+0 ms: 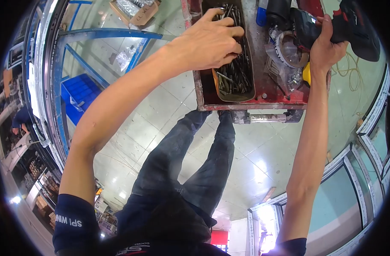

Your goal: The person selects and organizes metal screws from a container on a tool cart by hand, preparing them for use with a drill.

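Note:
My left hand (214, 40) is palm down over a long narrow bin (237, 97) filled with dark, loose drill bits (235, 77). Its fingers are spread and bent, with the tips reaching among the bits; nothing shows in its grasp. On the right, my right hand (327, 49) is wrapped around a black and red cordless drill (303, 27), held above the right side of the red cart (257, 107). Part of the drill's grip is hidden by my fingers.
Beside the bin lie a roll of tape (284, 53), plastic bags of small hardware (294, 79) and a blue-and-black bottle (262, 13). A blue metal frame (114, 33), a blue crate (80, 96) and a cardboard box (139, 16) stand left. White-edged panels (331, 196) lean at right.

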A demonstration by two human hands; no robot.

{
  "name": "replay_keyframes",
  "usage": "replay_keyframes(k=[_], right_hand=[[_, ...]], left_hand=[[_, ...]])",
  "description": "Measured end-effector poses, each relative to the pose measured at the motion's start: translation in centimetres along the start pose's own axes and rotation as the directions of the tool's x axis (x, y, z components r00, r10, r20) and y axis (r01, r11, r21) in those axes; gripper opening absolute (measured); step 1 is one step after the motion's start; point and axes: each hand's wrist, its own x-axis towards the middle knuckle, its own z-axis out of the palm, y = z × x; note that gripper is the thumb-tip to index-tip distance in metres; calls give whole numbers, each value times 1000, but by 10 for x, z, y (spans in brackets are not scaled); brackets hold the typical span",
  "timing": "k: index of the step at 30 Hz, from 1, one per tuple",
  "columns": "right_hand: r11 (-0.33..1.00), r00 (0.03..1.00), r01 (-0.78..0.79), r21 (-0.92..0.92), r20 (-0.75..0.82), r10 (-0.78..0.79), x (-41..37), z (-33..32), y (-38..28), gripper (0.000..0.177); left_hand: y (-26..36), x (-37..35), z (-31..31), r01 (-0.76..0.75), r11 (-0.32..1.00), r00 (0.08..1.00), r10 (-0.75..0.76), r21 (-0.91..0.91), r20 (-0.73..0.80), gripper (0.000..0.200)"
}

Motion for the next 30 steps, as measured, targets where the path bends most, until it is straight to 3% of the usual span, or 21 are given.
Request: replay_keyframes(k=[6, 10, 16, 20, 22, 25, 30], right_hand=[[999, 1000, 19, -30, 7, -19, 0, -1, 2, 25], [999, 999, 37, -15, -18, -37, -1, -1, 4, 26], [999, 999, 44, -7, -29, -44, -1, 1, 6, 25], [996, 1000, 31, -81, 10, -30, 1, -4, 9, 23], [999, 998, 34, 6, -48, -34, -2, 2, 7, 23], [999, 997, 40, 5, -62, -40, -1, 3, 8, 23], [999, 995, 43, 27, -90, -41, -3, 4, 8, 25]], left_hand=[[-1, 3, -3, 16, 1000, 1000, -16, -22, 16, 18], [1, 2, 8, 66, 997, 991, -69, -33, -117, 21], [18, 15, 15, 397, 917, 918, -396, -44, 35, 19], [17, 17, 11, 385, 923, 919, -380, -32, 102, 19], [14, 15, 9, 347, 937, 931, -339, -46, 137, 19], [11, 11, 16, 261, 965, 965, -261, 6, 12, 16], [0, -3, -7, 91, 970, 993, -107, -225, -58, 12]])
